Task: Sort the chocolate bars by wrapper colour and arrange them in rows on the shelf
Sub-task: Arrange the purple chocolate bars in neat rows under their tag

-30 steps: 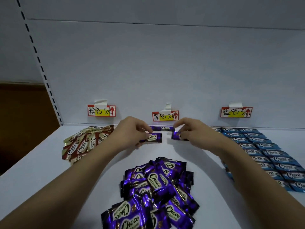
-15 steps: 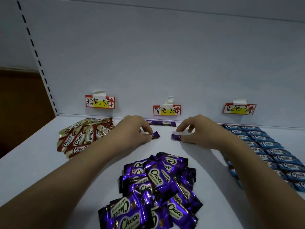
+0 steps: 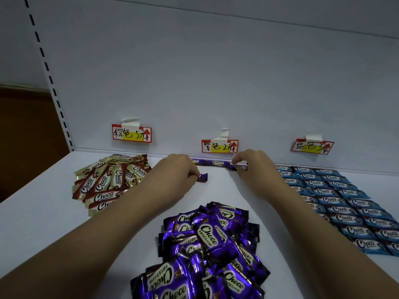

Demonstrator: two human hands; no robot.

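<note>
- We see our left hand [image 3: 180, 169] low on the white shelf [image 3: 43, 216], fingers curled round one purple Choco bar [image 3: 202, 177]; only the bar's right end sticks out past the fingertips.
- Our right hand [image 3: 255, 167] reaches to the back of the shelf, thumb and fingers pinching a second purple bar [image 3: 238, 167] at its left end; that bar lies just beside the back wall.
- Left of it, along the wall, two more purple bars [image 3: 212, 163] lie end to end in a row under the middle price tag [image 3: 219, 146]. Whether the pinched bar touches the row we cannot tell.
- The loose heap of purple bars [image 3: 207, 244] sits near the front, between our two forearms, wrappers overlapping at all angles.
- To the left, a jumbled pile of brown-and-gold bars [image 3: 108, 182] lies beneath the left price tag [image 3: 131, 133].
- To the right, blue bars [image 3: 336, 199] are laid flat in tidy rows running from the back wall towards the front, under the right price tag [image 3: 312, 146].
- Each tag is red-edged with a yellow patch, handwriting and a red arrow, taped to the white back panel [image 3: 216, 72].
- A slotted upright [image 3: 50, 76] runs up the left edge of the panel.
</note>
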